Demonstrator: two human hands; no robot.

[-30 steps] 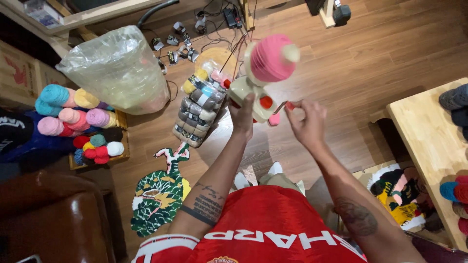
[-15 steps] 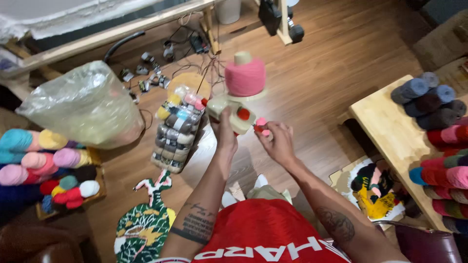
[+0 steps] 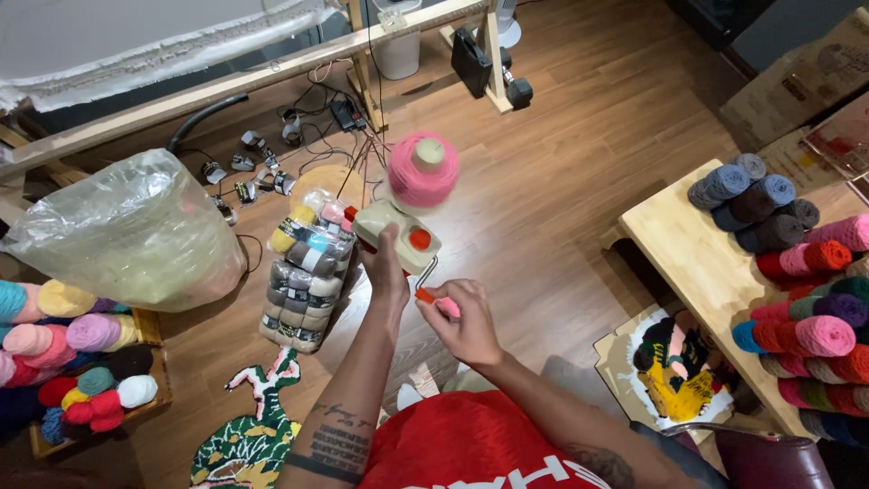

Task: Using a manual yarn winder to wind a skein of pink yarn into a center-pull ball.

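A cream yarn winder (image 3: 398,237) with a red knob carries a pink yarn cone (image 3: 423,169) on top. My left hand (image 3: 384,268) grips the winder body from below and holds it up. My right hand (image 3: 463,319) is closed around the winder's crank handle (image 3: 426,294), which has a red and pink grip. Thin strands of yarn run from the cone up toward the wooden frame (image 3: 272,68).
A clear packet of yarn skeins (image 3: 303,281) lies on the wood floor, beside a big plastic bag (image 3: 127,231). Yarn balls fill a crate (image 3: 72,362) at left and a low wooden table (image 3: 697,263) at right. Tufted rugs (image 3: 249,435) lie near my knees.
The view has shifted, so the winder sits lower and more central. My right hand has moved down and around with the crank handle; my left hand still holds the winder.
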